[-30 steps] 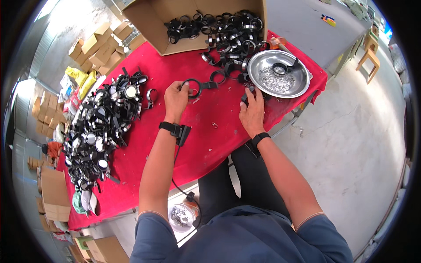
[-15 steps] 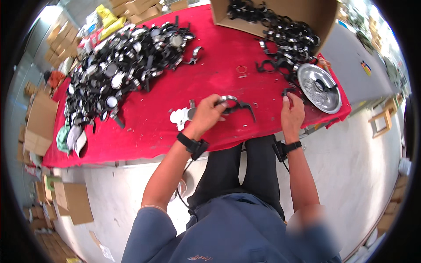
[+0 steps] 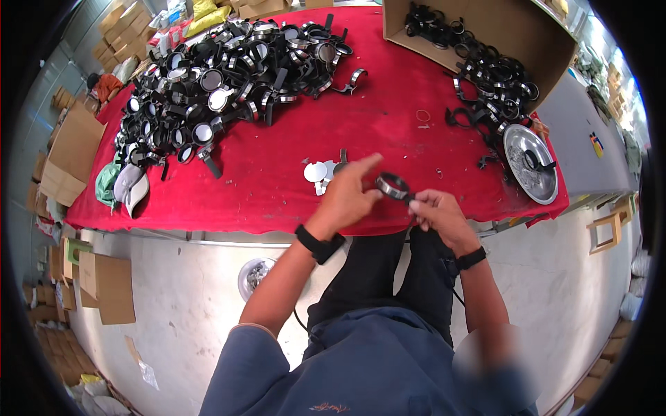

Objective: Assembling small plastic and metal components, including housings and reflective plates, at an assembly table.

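In front of me, above the near edge of the red-covered table, is a black ring-shaped part with a silvery band and a short black stem. My right hand pinches it by the stem end. My left hand is just left of the ring, slightly blurred, with its index finger stretched out and its thumb close to the rim. Whether the thumb touches the ring I cannot tell. Beyond the left hand lie several thin white discs, beside a dark round part partly hidden by the fingers.
A large heap of similar ring parts covers the table's far left. More spill from a tipped cardboard box at the far right. A metal dish with small bits stands at the right edge. Cloth caps lie front left.
The ring part has passed from my left hand to my right. My right hand has come left from beside the dish; the left hand's fingers have spread. The whole view has shifted.
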Demonstrator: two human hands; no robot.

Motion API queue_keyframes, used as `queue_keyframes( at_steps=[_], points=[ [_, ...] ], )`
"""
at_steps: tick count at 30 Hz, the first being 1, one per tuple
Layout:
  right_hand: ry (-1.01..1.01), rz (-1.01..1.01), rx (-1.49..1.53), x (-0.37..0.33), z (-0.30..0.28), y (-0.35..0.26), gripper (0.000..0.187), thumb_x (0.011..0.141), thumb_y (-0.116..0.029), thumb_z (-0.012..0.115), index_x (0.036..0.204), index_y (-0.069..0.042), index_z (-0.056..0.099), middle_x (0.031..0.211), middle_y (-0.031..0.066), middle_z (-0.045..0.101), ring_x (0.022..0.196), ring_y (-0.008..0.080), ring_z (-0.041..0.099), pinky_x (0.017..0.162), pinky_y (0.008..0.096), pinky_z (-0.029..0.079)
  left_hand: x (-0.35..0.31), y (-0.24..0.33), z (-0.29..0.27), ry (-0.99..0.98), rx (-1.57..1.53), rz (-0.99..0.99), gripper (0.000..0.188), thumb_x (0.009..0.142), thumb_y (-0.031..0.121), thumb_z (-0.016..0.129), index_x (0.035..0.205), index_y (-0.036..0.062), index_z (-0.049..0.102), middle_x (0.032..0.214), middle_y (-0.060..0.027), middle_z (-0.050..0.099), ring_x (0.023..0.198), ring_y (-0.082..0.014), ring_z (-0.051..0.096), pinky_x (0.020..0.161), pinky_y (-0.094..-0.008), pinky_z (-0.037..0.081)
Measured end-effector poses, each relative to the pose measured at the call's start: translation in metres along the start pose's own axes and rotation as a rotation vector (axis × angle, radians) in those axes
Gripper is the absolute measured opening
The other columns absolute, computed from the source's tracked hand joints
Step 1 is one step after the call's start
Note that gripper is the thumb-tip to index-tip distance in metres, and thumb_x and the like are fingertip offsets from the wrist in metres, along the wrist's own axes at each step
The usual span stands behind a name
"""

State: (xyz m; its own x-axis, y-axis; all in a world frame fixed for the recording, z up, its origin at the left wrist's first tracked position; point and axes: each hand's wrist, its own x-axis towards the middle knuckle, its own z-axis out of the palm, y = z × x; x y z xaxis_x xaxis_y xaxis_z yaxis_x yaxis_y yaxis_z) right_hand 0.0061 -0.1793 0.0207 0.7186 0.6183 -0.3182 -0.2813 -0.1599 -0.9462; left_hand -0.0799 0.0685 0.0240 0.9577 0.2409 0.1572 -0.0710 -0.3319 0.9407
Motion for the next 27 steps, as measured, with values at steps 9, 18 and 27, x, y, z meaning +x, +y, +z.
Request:
queue_keyframes(
  at_steps=[9,18,27],
  points=[
    [0.79,-0.339,-0.772,0.045,-0.008,0.011,0.044,0.094,-0.032,0.081,0.116,0.004,0.074,0.098,0.0257,0.077,0.094,0.0433,0.077,0.087,0.0507,0.059,0.047,-0.02,-0.054,0.001,0.941,-0.049,0.036,0.078,0.028,0.093,0.098,0.0009,0.083,0.111,-0.0206,0.075,0.108,-0.0409,0.069,0.098,-0.0488,0.056],
    [0.925,-0.489,-0.637,0.021,-0.013,0.0,0.041,0.097,-0.025,0.079,0.127,0.002,0.073,0.112,0.0216,0.076,0.105,0.0381,0.075,0.094,0.0463,0.058,0.043,-0.009,-0.028,0.089,0.688,0.116,0.02,0.083,0.011,0.085,0.093,0.0,0.071,0.101,-0.0196,0.073,0.101,-0.0406,0.069,0.088,-0.0495,0.055],
    [0.453,-0.551,-0.456,-0.011,0.022,-0.007,0.019,0.097,-0.016,0.075,0.111,-0.003,0.08,0.094,0.018,0.075,0.088,0.0361,0.073,0.081,0.0442,0.057,0.033,0.032,0.027,-0.252,0.276,0.25,0.012,0.09,-0.001,0.078,0.101,0.0006,0.076,0.09,-0.0112,0.076,0.084,-0.0236,0.074,0.077,-0.0356,0.058]
  ],
)
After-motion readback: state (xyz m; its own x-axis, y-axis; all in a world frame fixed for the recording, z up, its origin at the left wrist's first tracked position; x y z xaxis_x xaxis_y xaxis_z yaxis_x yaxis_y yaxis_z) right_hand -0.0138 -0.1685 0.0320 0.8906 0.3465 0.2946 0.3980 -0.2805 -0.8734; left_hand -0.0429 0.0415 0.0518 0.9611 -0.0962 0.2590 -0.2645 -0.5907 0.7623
